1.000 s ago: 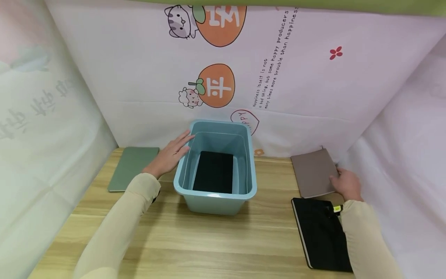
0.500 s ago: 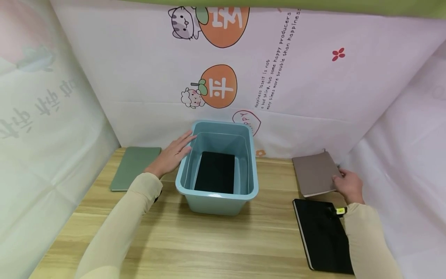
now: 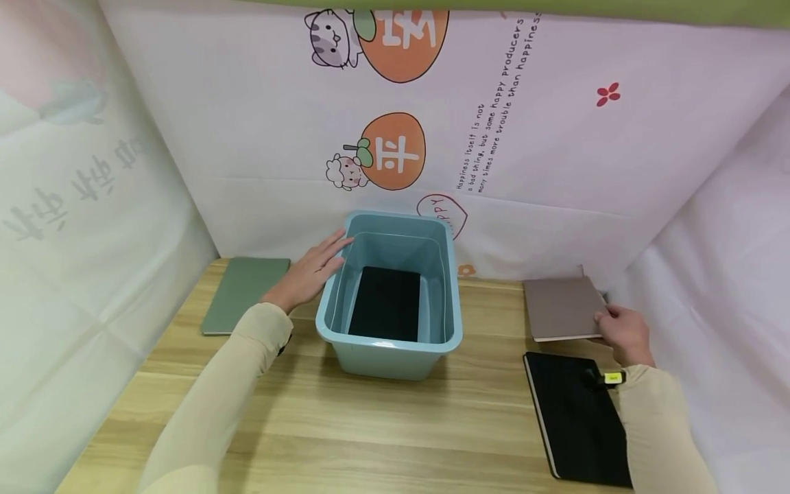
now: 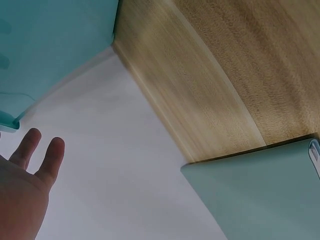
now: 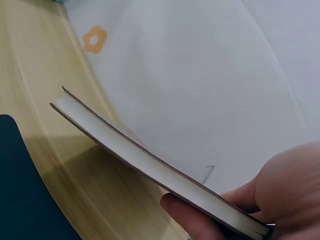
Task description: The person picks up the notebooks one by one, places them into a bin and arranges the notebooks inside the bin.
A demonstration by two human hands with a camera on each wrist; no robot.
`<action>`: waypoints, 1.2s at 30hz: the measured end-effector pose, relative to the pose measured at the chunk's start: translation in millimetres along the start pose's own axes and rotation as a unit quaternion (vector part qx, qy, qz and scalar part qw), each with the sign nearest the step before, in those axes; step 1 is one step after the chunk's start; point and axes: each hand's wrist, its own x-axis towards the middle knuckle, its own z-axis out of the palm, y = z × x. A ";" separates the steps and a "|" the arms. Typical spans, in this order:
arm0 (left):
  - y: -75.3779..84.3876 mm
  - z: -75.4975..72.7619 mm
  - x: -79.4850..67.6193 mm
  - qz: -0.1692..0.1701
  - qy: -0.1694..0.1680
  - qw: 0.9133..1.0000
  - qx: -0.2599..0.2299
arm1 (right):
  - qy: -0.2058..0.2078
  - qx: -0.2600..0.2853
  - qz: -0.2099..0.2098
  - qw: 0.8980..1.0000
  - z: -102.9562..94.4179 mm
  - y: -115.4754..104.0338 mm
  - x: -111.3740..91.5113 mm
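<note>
My right hand (image 3: 626,335) pinches the right edge of a brown notebook (image 3: 564,309), thumb on top and fingers beneath. In the right wrist view, the notebook (image 5: 150,162) is lifted at a slant off the table, its white page edges showing. My left hand (image 3: 308,273) lies with straight fingers on the left rim of a blue plastic bin (image 3: 390,360). A flat black item (image 3: 385,303) rests on the bin's floor. The left wrist view catches part of the left hand (image 4: 32,185), fingers extended near the bin wall (image 4: 55,45).
A green notebook (image 3: 237,295) lies left of the bin, partly behind the left forearm. On the right, a black notebook (image 3: 570,418) lies on the wooden table (image 3: 370,439), partly under the right forearm. A printed white cloth (image 3: 524,137) rises behind and along both sides.
The brown notebook has tilted and come up off the table in my right hand, turning squarer to the view. My left hand stays at the bin rim. The head view has shifted slightly.
</note>
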 end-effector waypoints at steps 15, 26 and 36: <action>-0.1 -2.2 0.2 0.000 -0.004 1.000 0.001 | 0.009 0.098 0.018 0.995 -3.2 -3.9 -6.9; 2.5 -1.6 -0.6 0.002 -0.006 1.000 0.002 | -0.027 0.167 0.047 0.984 -9.7 -8.0 -13.0; 2.2 -3.6 -0.3 0.002 -0.008 1.000 0.002 | -0.080 0.329 0.028 0.941 -13.7 -13.6 -15.5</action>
